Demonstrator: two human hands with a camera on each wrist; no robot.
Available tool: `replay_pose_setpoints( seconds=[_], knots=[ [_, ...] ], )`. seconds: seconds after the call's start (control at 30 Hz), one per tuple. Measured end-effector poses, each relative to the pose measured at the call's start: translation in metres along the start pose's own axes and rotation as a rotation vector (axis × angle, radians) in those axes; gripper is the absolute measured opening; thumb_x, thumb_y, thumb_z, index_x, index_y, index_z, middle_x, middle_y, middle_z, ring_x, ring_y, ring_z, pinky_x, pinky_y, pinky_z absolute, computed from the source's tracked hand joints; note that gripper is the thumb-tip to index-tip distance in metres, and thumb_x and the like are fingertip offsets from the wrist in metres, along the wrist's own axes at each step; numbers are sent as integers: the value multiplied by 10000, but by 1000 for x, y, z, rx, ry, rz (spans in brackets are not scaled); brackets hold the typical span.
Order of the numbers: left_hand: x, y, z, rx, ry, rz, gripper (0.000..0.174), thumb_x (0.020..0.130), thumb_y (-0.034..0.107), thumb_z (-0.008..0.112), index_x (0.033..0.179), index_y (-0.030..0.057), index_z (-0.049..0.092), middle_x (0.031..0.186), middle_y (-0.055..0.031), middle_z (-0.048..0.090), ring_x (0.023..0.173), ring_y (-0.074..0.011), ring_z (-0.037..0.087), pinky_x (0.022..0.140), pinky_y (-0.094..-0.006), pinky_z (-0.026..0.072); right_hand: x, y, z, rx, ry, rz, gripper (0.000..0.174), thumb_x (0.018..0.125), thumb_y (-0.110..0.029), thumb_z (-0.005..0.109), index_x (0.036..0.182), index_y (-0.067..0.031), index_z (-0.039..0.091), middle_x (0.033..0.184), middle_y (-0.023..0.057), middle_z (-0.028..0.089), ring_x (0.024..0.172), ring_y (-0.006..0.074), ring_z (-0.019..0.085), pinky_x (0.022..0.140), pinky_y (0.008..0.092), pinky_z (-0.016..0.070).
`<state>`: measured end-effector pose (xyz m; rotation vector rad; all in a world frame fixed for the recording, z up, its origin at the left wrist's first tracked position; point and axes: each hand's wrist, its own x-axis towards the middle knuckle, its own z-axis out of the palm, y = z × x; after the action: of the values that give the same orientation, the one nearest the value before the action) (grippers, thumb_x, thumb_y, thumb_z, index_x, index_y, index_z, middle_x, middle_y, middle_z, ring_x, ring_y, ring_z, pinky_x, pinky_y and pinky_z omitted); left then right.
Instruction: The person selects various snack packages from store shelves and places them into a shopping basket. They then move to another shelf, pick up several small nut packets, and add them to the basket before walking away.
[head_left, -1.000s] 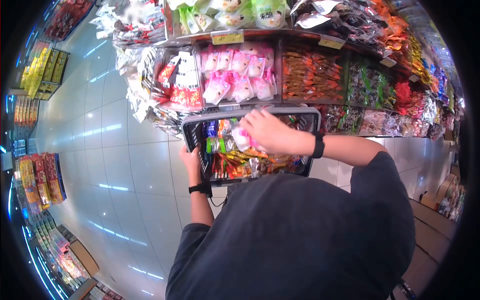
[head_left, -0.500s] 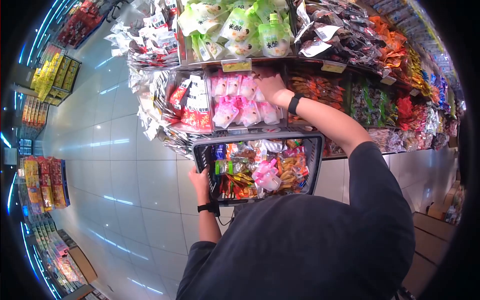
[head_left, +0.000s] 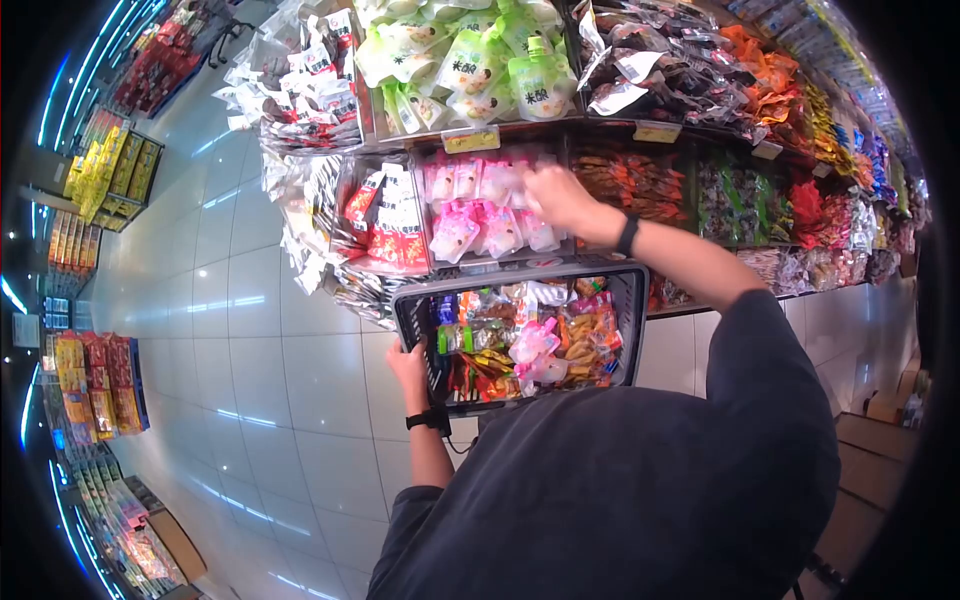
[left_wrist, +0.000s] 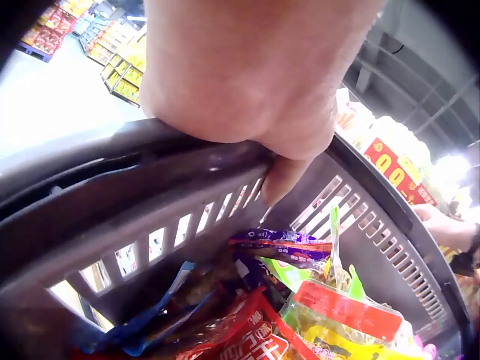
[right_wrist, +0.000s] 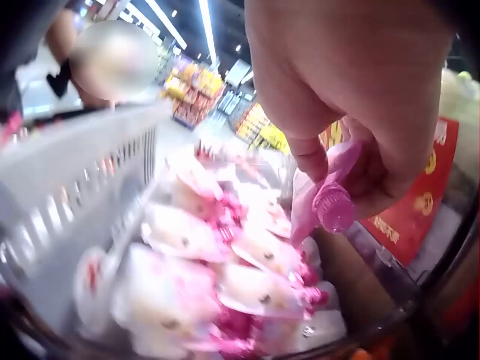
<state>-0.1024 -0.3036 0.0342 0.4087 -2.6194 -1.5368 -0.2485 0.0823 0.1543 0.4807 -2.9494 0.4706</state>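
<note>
My right hand is over the shelf bin of pink and white pouches. In the right wrist view its thumb and fingers pinch a pink spouted pouch near its ridged pink cap. More of these pouches lie below it with caps toward the hand. My left hand grips the left rim of a grey shopping basket, the thumb hooked inside the wall. Among the packets in the basket lies pink pouch packaging.
Above the bin sit green spouted pouches; red and white packets are to its left, orange-brown packets to its right. A red price sign stands beside my right hand. Further displays stand across the tiled floor.
My right hand went from over the basket, holding a pink pouch, into the bin, then drew slightly back with a pouch pinched. Pink packaging now lies in the basket. My left hand keeps its grip.
</note>
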Motion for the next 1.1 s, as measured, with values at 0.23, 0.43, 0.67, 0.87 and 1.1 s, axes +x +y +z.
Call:
replay_pose_setpoints(
  seconds=[0.23, 0.43, 0.67, 0.87, 1.1],
  knots=[
    [-1, -11, 2, 45, 24, 21, 215, 731, 94, 730, 897, -42, 720, 756, -139, 722, 671, -212, 669, 682, -353, 500, -125, -69, -23, 212, -115, -472, 385, 830, -91, 639, 1200, -34, 555, 890, 119, 638, 840, 270, 616, 750, 420, 470],
    [1, -6, 3, -28, 25, -26, 227, 707, 132, 751, 860, -33, 724, 752, -168, 673, 732, -288, 611, 730, -402, 452, -102, -78, -61, 392, 11, -309, 437, 862, -162, 662, 1257, -22, 541, 1092, 182, 618, 1032, 342, 593, 917, 440, 467],
    [1, -4, 2, -119, -16, -81, 251, 690, 142, 756, 872, -27, 723, 814, -204, 668, 793, -321, 611, 746, -428, 439, 32, -46, -177, -55, 552, -24, 628, 820, -202, 711, 1325, 29, 418, 1251, 246, 523, 1175, 406, 510, 1006, 448, 434],
    [2, -16, 3, 60, 62, 17, 246, 686, 120, 750, 867, -44, 715, 764, -182, 692, 720, -292, 635, 704, -406, 455, 74, -21, -146, -343, 305, 238, 736, 883, -329, 626, 1461, -19, 291, 1273, 240, 492, 1170, 375, 485, 954, 507, 426],
    [7, -31, 9, -100, 2, -30, 206, 725, 78, 730, 887, -49, 717, 764, -124, 717, 677, -202, 645, 671, -339, 479, 89, -19, -98, -321, 800, 222, 632, 862, -328, 576, 1409, -89, 368, 1264, 215, 460, 1170, 359, 425, 907, 520, 363]
  ],
)
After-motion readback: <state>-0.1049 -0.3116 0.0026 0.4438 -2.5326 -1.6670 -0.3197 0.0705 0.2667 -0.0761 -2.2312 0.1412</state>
